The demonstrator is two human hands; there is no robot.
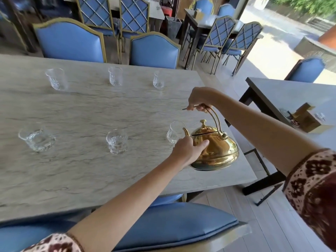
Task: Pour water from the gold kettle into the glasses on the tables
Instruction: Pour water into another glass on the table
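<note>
The gold kettle [216,148] hangs just above the near right corner of the grey stone table [81,170]. My right hand [199,100] grips the top of its tall handle. My left hand [187,148] presses against the kettle's left side, below the spout. The spout points left at the near right glass [173,131], which stands right beside it. Two more glasses [117,141] [37,140] stand in the near row and hold some water. Three glasses [56,79] [115,76] [158,80] stand in the far row.
Blue padded chairs [69,40] [154,50] line the table's far side, and one chair back [172,224] is right below me. A second table [294,95] at the right carries a wooden holder [307,117] and a glass. More tables and chairs stand behind.
</note>
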